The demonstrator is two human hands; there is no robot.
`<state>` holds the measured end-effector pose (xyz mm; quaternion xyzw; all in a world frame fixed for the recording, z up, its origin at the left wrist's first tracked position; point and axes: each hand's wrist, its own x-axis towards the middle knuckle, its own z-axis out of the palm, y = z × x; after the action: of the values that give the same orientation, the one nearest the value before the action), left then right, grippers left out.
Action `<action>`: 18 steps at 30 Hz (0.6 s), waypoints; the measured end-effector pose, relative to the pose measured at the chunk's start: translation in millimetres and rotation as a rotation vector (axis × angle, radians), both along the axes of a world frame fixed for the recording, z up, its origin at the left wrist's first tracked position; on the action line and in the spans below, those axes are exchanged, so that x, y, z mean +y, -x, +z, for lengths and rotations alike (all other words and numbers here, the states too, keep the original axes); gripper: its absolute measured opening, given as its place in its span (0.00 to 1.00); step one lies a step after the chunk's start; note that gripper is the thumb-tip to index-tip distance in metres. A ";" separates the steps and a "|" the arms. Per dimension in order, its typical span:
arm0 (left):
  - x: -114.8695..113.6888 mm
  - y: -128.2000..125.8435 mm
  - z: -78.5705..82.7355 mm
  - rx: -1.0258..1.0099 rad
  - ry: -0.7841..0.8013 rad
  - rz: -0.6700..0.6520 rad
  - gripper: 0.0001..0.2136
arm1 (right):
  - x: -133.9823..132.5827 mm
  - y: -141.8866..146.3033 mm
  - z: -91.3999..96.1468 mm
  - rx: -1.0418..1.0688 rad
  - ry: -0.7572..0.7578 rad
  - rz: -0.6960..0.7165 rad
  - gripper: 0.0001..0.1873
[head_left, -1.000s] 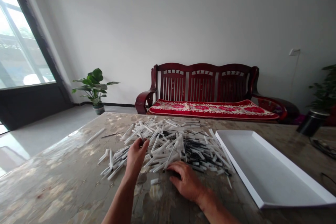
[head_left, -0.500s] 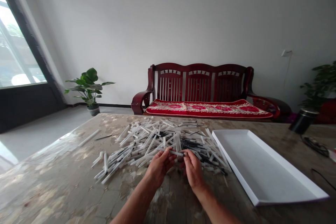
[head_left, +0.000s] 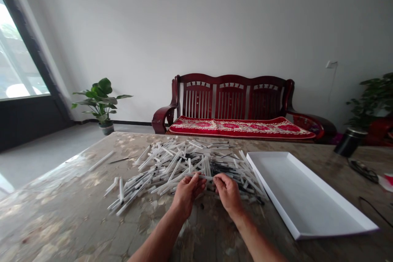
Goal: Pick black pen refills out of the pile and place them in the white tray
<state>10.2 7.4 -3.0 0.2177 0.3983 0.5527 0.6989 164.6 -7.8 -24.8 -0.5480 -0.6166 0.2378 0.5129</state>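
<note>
Both hands now meet over the near edge of the pile, pinching one white pen tube between them.

The left hand (head_left: 186, 191) and right hand (head_left: 227, 191), spread apart on the table a second ago, close their fingertips on the ends of a pen tube (head_left: 199, 177) held just above the heap of pen parts (head_left: 184, 163); the white tray (head_left: 307, 196) lies to the right on the marble table (head_left: 76, 213).

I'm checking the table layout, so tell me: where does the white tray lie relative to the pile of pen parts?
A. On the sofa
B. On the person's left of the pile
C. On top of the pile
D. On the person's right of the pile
D: the white tray lies on the table to the right of the pile of pen parts, beyond the right hand.
</note>
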 end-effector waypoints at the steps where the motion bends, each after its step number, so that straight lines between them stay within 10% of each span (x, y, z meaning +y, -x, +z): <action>1: -0.1 -0.8 0.0 -0.003 -0.009 0.005 0.02 | 0.4 -0.9 0.3 0.006 -0.009 0.014 0.19; 18: 1.5 -4.3 -1.6 -0.036 -0.087 0.047 0.11 | -1.0 -4.8 3.5 0.143 0.029 -0.008 0.17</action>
<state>14.5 8.9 -4.5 0.2287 0.3663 0.5895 0.6826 169.4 -8.8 -21.3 -0.5393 -0.5725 0.2834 0.5487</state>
